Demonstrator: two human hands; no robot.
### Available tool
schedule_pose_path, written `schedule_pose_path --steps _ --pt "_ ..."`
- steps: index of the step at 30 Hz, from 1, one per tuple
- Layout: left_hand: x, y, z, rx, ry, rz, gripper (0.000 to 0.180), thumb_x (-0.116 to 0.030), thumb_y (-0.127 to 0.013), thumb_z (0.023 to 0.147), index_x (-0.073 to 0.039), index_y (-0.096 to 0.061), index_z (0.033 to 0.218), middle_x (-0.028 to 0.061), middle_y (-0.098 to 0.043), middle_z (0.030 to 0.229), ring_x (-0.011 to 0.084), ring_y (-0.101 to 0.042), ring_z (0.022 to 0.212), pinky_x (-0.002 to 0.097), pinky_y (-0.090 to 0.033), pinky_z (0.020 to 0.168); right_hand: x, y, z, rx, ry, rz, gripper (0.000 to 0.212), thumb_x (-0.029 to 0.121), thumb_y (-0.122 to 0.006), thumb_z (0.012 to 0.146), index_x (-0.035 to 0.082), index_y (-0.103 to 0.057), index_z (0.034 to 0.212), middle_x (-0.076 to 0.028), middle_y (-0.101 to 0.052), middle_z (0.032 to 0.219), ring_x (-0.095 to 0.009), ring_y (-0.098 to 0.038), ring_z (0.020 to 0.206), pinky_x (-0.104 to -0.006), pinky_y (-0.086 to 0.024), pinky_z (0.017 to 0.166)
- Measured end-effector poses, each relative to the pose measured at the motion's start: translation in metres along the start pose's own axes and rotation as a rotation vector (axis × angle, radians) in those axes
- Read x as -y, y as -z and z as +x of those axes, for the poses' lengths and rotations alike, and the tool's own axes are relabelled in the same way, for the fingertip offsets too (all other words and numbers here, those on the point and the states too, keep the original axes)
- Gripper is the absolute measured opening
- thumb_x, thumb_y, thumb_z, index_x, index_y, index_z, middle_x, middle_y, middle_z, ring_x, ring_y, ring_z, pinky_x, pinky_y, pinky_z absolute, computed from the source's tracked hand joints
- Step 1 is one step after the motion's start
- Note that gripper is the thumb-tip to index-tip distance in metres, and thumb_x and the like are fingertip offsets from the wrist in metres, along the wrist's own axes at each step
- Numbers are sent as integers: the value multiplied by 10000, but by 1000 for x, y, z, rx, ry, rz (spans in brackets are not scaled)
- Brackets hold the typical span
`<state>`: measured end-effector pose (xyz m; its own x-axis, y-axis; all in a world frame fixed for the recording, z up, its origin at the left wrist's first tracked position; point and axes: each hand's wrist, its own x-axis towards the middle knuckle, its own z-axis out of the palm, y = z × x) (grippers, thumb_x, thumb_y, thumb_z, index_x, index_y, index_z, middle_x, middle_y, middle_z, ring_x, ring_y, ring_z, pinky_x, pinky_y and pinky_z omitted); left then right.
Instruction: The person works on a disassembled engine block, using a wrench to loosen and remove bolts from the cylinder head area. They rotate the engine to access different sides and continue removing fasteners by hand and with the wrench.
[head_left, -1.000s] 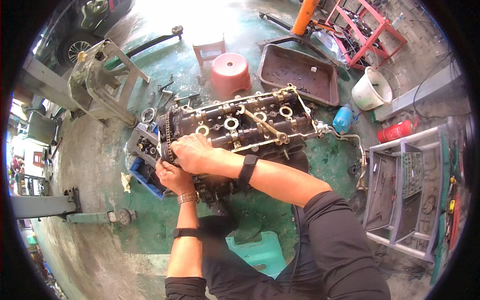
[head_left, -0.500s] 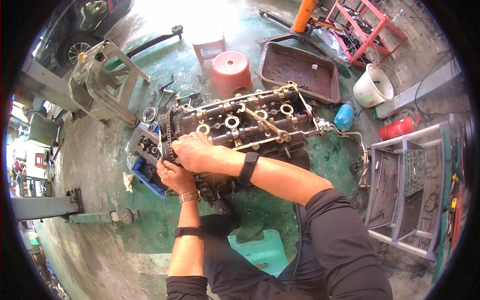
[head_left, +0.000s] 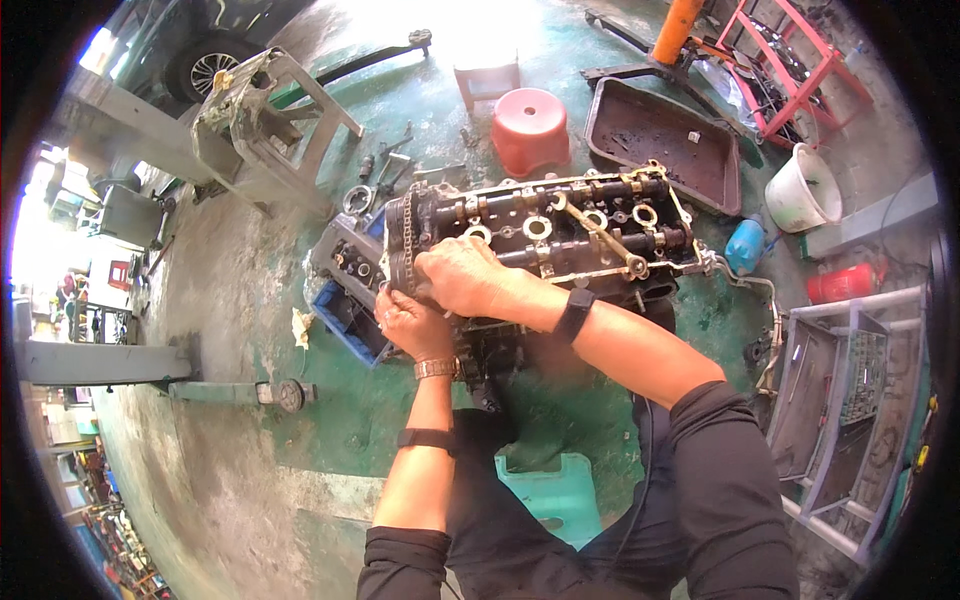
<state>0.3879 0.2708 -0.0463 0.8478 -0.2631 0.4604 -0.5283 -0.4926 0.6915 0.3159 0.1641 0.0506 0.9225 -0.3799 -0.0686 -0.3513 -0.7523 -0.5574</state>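
Observation:
A dark engine [head_left: 570,215] with its camshafts exposed lies across the space in front of me. The timing chain [head_left: 408,222] runs over its left end. My right hand [head_left: 462,276] is closed in a fist low on that end, beside the chain and a round sprocket; whatever its fingers grip is hidden. Just below and to the left, my left hand [head_left: 412,322] has its fingers curled against the edge of the same end, the two hands almost touching. A wrench [head_left: 603,237] rests slantwise on top of the engine, out of both hands.
A blue crate [head_left: 350,325] with metal parts stands left of the engine. Beyond it are a red stool [head_left: 530,130] and a brown tray [head_left: 665,150]. A blue bottle [head_left: 744,246], a white bucket [head_left: 803,190] and a grey rack [head_left: 850,400] stand right. A green stool [head_left: 555,490] is below me.
The whole view has swung, so the engine and surroundings sit farther right in the picture. Both hands stay at the chain end of the engine, still closed, with little change in their pose.

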Motion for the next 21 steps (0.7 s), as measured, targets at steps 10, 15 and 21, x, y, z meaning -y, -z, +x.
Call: schedule_pose_path --steps 10,15,21 --pt "6 -6 2 -80 -129 66 284 -149 -454 950 64 -611 1053 254 -648 1001 426 -603 929 472 -475 821 -5 -1 0 -40 9 -81 243 283 -673 804 63 -689 908 -183 -689 934 -355 -660 937 -462 -504 826" --pt "-2 -2 0 44 21 -54 258 -96 -449 950 98 -593 1040 269 -623 1048 441 -556 1008 490 -429 911 -11 -8 1 -105 205 -105 233 259 -667 802 35 -682 865 -169 -679 881 -362 -651 913 -468 -505 809" --pt "-3 2 -3 185 16 -66 172 -63 -387 922 46 -520 917 239 -524 884 414 -492 886 486 -401 825 -6 -3 3 -7 46 -164 236 202 -743 720 18 -668 846 -185 -663 821 -376 -642 811 -463 -497 718"
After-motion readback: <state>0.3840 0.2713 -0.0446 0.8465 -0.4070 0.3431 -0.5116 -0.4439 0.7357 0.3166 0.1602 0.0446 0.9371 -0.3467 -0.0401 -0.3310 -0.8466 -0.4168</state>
